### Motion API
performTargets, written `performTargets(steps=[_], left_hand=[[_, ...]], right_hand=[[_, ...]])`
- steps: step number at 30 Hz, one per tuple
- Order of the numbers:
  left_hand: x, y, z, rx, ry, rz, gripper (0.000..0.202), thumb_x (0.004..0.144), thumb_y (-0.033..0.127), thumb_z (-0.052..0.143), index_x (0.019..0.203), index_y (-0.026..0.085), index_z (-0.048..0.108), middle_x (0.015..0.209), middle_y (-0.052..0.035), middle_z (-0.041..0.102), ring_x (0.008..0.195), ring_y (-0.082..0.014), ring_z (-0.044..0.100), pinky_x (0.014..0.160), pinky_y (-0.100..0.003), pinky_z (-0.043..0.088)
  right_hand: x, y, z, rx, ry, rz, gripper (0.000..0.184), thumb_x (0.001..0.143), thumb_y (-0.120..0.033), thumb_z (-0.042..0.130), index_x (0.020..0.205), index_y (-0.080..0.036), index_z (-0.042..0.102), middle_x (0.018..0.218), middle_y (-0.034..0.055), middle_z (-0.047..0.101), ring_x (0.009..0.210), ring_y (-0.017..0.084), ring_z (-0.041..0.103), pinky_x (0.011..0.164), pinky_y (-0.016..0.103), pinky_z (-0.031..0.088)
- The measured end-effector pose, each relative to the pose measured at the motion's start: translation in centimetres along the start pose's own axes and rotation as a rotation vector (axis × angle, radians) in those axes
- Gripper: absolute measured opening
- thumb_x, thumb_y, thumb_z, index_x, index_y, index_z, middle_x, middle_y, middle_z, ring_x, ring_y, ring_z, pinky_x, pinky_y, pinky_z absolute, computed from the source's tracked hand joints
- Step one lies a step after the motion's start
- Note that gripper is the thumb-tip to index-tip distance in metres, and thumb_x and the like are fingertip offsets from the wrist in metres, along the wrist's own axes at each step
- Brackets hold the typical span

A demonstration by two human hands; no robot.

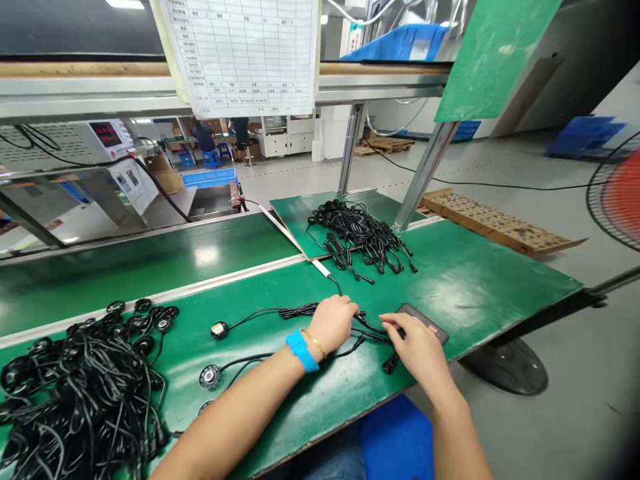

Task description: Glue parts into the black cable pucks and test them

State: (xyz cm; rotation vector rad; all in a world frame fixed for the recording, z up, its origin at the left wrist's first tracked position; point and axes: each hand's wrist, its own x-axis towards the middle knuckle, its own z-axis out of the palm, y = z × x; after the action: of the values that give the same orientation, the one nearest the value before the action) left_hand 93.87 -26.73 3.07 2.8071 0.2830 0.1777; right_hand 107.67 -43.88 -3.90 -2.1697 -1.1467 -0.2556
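My left hand (336,323), with a blue wristband, is closed on a black cable (303,310) near its connector end. That cable runs left to a small round part (219,330). My right hand (414,341) pinches a second black cable end (374,327), just right of the left hand; its fingertips partly hide the grip. A dark flat box (425,322) with a small reddish light lies behind the right hand. Below the hands is a loose black connector (391,363). Another cable with a round disc end (209,377) lies left of my forearm.
A large tangle of black cables with round ends (85,393) covers the bench's left side. More bundled cables (360,230) lie on a raised green board (290,213) at the back. A metal post (425,177) rises behind the bench, and a fan (617,193) stands at right.
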Motion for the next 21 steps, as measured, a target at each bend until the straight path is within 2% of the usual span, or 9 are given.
performTargets(steps=[3,6,10,13,16,21], left_hand=[[2.5,-0.1,3.0,-0.006,-0.005,-0.038,0.015,0.09,0.016,0.059,0.1,0.018,0.069,0.104,-0.0095,0.067,0.102,-0.0259,0.063,0.088,-0.036,0.052],[2.5,-0.4,4.3,-0.027,0.022,-0.08,0.013,0.092,0.017,0.055,0.101,0.017,0.066,0.104,-0.0095,0.066,0.1,-0.0252,0.063,0.087,-0.037,0.052],[1.5,0.0,4.8,-0.071,0.073,-0.086,0.016,0.098,0.021,0.046,0.11,0.016,0.057,0.106,-0.0094,0.067,0.101,-0.0242,0.062,0.089,-0.037,0.05],[1.2,0.4,5.0,-0.104,0.058,-0.037,0.02,0.101,0.028,0.042,0.112,0.017,0.056,0.1,-0.008,0.069,0.096,-0.0232,0.065,0.088,-0.037,0.049],[1.3,0.3,5.3,-0.136,0.025,0.029,0.022,0.098,0.035,0.051,0.107,0.019,0.061,0.1,-0.007,0.071,0.098,-0.0238,0.065,0.089,-0.036,0.049],[1.7,-0.6,6.0,-0.199,0.005,0.058,0.013,0.091,0.029,0.061,0.098,0.021,0.069,0.098,-0.0039,0.072,0.098,-0.0216,0.065,0.087,-0.032,0.05]], right_hand=[[-0.4,0.0,-0.4,-0.022,-0.058,-0.037,0.03,0.097,-0.041,0.044,0.095,-0.024,0.069,0.094,0.0055,0.071,0.085,0.023,0.065,0.073,0.036,0.049],[-1.7,0.3,-0.6,-0.022,-0.103,-0.081,0.024,0.097,-0.041,0.05,0.098,-0.027,0.069,0.098,0.0028,0.071,0.086,0.022,0.065,0.076,0.035,0.05],[-2.8,0.5,0.2,-0.004,-0.11,-0.12,0.026,0.099,-0.044,0.05,0.1,-0.027,0.069,0.099,0.0039,0.07,0.095,0.024,0.063,0.08,0.036,0.049],[-2.7,0.4,1.1,0.005,-0.072,-0.123,0.029,0.1,-0.045,0.047,0.099,-0.025,0.068,0.098,0.0055,0.07,0.094,0.025,0.061,0.083,0.039,0.046],[-2.3,0.3,1.6,0.016,-0.028,-0.123,0.031,0.101,-0.046,0.046,0.1,-0.024,0.068,0.099,0.0067,0.069,0.094,0.026,0.06,0.081,0.04,0.043],[-2.3,0.3,2.0,0.078,-0.012,-0.145,0.028,0.1,-0.046,0.05,0.101,-0.025,0.07,0.097,0.0053,0.07,0.093,0.024,0.061,0.08,0.039,0.045]])
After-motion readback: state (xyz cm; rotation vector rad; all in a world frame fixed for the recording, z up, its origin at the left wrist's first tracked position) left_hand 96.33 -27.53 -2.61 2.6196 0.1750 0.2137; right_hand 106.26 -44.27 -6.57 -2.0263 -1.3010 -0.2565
